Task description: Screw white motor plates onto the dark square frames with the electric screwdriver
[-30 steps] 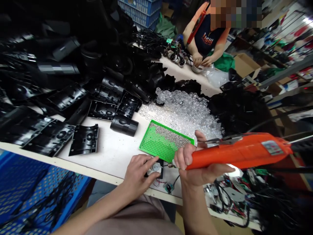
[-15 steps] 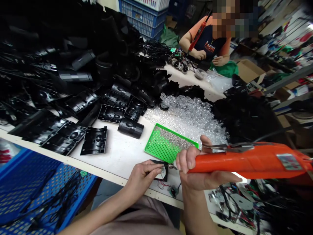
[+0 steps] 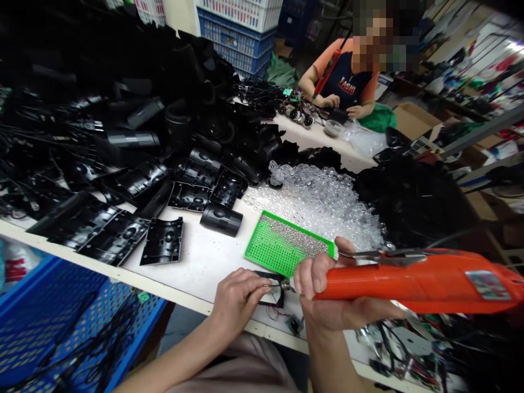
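Observation:
My right hand [image 3: 323, 286] is wrapped round an orange electric screwdriver [image 3: 413, 278], which lies nearly level with its bit pointing left. At the tip of the thin bit [image 3: 273, 285], my left hand [image 3: 235, 300] closes thumb and fingers in a pinch; anything small between them is hidden. Below the fingertips, on the table edge, is a flat black part with a pale round middle [image 3: 270, 296]. Thin red and dark wires run from it towards a small green circuit board [image 3: 293, 324]. Just beyond lies a green perforated tray [image 3: 262, 245] with many small metal screws.
Black plastic half-shells [image 3: 164, 240] cover the left of the table [image 3: 204, 256]. Clear plastic pieces [image 3: 319, 191] are heaped behind the tray. A blue crate [image 3: 135, 327] with cables stands below at left. Wired parts [image 3: 409, 341] lie at right. A co-worker [image 3: 347, 82] sits across.
The view has tipped slightly, so the scene sits a little lower. My left fingertips have drawn slightly left from the screwdriver's chuck, and more of the bit shows. The right-hand grip is unchanged.

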### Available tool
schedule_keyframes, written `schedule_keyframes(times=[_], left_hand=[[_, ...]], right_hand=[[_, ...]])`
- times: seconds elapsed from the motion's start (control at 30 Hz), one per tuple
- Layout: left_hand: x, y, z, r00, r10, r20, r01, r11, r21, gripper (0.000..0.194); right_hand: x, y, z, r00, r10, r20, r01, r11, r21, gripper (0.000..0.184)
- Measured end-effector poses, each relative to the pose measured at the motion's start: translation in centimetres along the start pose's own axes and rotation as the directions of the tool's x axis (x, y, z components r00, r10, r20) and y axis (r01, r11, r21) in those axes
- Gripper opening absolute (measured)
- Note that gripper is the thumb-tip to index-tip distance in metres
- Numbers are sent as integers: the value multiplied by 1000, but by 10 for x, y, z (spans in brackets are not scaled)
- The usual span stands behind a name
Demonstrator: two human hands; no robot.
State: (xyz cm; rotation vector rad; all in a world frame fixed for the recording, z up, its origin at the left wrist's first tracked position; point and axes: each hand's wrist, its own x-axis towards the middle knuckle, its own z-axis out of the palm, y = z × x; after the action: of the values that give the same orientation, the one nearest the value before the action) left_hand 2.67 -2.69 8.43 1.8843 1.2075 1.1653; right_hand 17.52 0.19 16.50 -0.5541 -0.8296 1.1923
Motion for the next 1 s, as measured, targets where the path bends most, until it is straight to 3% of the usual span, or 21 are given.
schedule_keyframes(times=[0.17, 0.37, 0.6, 0.87, 1.0], left_hand=[[0, 0, 0, 997, 80, -9, -78, 986, 146, 20], [1, 5, 0, 993, 119, -13, -114, 973, 201, 21], [1, 6, -2, 988, 153, 5, -149, 953, 262, 23], [-4, 6, 0, 993, 5, 117, -14, 997, 72, 23], [-6, 0, -2, 993, -105, 62, 107, 994, -36, 25]], right_hand=[[-4, 4, -2, 1000, -11, 17, 11, 1000, -13, 72], [-5, 3, 2, 1000, 22, 0, -22, 999, -38, 73], [-5, 1, 3, 997, 32, 73, -28, 998, -55, 68], [-12, 2, 4, 998, 51, 39, -48, 995, -89, 68], [-11, -1, 0, 1000, 19, 12, -17, 992, -126, 70]])
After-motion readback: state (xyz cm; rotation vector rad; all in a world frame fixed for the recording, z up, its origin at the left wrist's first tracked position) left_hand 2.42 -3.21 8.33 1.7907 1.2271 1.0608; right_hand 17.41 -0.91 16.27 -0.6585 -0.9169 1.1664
